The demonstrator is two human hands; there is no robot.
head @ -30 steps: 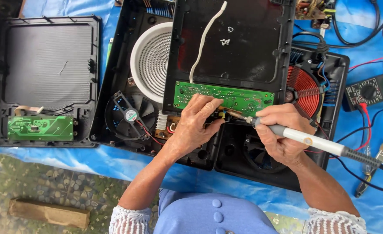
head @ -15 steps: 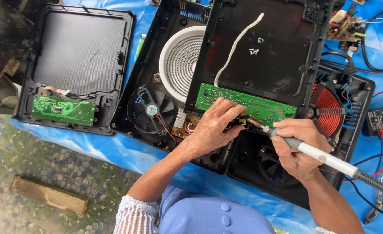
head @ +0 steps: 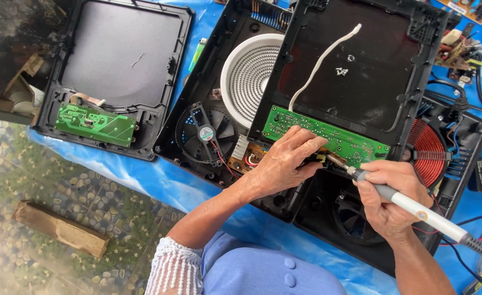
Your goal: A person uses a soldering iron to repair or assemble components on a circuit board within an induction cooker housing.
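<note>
Presently two hands work: right hand [head: 389,198] grips one soldering iron [head: 415,207], left hand [head: 284,164] pinches one green board [head: 328,137].

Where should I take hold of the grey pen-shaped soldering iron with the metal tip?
Judging by its pose, take the grey pen-shaped soldering iron by the plastic handle, from the lower right, cord end. The metal tip points up-left at the long green circuit board, so stay behind it, where the right hand already wraps.

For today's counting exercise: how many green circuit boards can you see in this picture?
2. One green board sits in the left cover panel. The other lies under the left hand, where the right hand holds a soldering iron. More may be hidden.
</note>
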